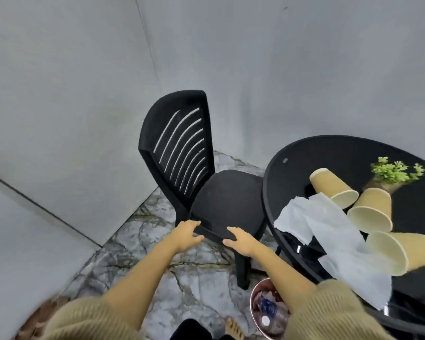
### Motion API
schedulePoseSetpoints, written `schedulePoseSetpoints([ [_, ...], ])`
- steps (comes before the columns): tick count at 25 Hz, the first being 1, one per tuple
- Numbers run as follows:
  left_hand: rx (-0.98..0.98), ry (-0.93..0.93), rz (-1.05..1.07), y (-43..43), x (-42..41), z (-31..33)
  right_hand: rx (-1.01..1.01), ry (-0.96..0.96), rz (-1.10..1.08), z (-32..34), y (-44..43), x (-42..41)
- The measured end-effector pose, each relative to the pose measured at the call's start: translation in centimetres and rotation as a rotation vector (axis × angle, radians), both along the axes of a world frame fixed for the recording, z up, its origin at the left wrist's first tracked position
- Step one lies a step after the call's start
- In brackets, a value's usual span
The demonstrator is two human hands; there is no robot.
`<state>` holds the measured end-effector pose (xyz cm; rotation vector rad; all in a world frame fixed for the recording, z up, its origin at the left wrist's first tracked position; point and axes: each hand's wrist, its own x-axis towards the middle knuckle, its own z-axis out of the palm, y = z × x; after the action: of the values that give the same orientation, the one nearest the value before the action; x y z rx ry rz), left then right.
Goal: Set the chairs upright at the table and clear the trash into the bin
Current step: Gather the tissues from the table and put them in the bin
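A black plastic chair (206, 173) with a slatted back stands upright beside the round black table (334, 153), its seat tucked partly under the rim. My left hand (185, 233) grips the seat's near edge at the corner. My right hand (241, 241) rests on the same edge, fingers curled over it. On the table lie three tan paper cups (331, 186) (372, 208) (402, 251) on their sides and a crumpled white tissue (329, 231). A small bin (268, 310) holding a plastic bottle and wrappers sits on the floor by my right arm.
A small green plant (395, 169) stands on the table behind the cups. Grey walls close the corner behind and left of the chair. The marble-pattern floor (157, 266) lies open between me and the chair. My bare foot (233, 328) shows at the bottom.
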<state>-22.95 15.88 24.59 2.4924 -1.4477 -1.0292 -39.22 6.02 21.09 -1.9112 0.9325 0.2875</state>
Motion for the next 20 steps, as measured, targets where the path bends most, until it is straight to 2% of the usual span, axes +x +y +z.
schedulePoseSetpoints([
  [7,-0.006,0.070,-0.521,-14.4,-0.2,-0.1,0.095,0.024,-0.289,1.6,-4.9,0.3],
  [11,-0.069,0.104,-0.765,-19.9,-1.4,1.2,0.157,-0.039,-0.500,2.9,-6.1,0.2],
  [20,-0.160,0.224,-1.160,-21.2,-7.1,1.3,-0.112,-0.116,-1.183,6.2,-1.4,-6.5],
])
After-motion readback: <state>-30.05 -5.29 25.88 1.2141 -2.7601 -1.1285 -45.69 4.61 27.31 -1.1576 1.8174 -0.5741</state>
